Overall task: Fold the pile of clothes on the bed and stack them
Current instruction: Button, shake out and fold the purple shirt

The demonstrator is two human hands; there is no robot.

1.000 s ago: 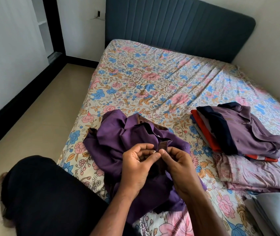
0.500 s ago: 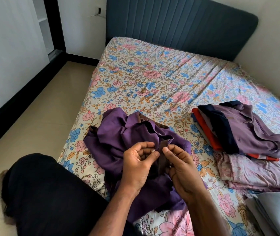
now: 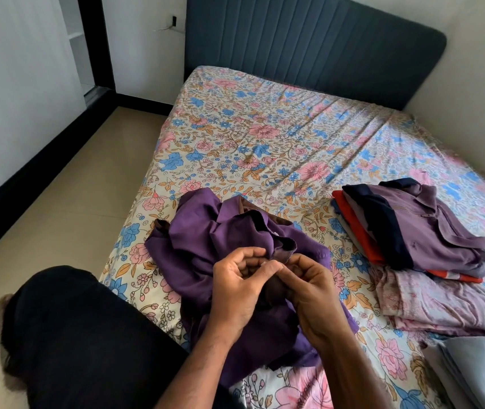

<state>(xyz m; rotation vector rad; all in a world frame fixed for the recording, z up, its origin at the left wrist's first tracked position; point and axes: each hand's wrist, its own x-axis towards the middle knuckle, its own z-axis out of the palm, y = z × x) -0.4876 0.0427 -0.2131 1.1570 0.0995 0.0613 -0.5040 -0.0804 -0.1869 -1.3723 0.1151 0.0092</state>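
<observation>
Only the head view here, so everything is placed off the purple shirt (image 3: pixel 205 246). It's lying crumpled at the near edge of the bed (image 3: pixel 235 137), right in front of the person's black-clad knee (image 3: pixel 87 335). Both hands meet on top of it: left hand (image 3: pixel 235 290) and right hand (image 3: pixel 312 293) each have fingers curled in, pinching a brownish edge of the shirt between them — looks like the collar or placket, hard to say which. Pretty narrow grips, fingertips nearly touching each other.

To the right of the shirt, well apart, sits the stack of folded clothes (image 3: pixel 412 228), a mauve shirt on top with orange and navy layers under it, all resting on a pink floral cloth (image 3: pixel 442 302). A grey folded fabric (image 3: pixel 483 370) pokes in at the corner nearest the camera, beyond that.

My guess is they're sorting out the front opening before folding. To do it well — get that edge lined up, then shake the shirt flat on the open sheet behind it before making any fold, or the creases get locked in.
</observation>
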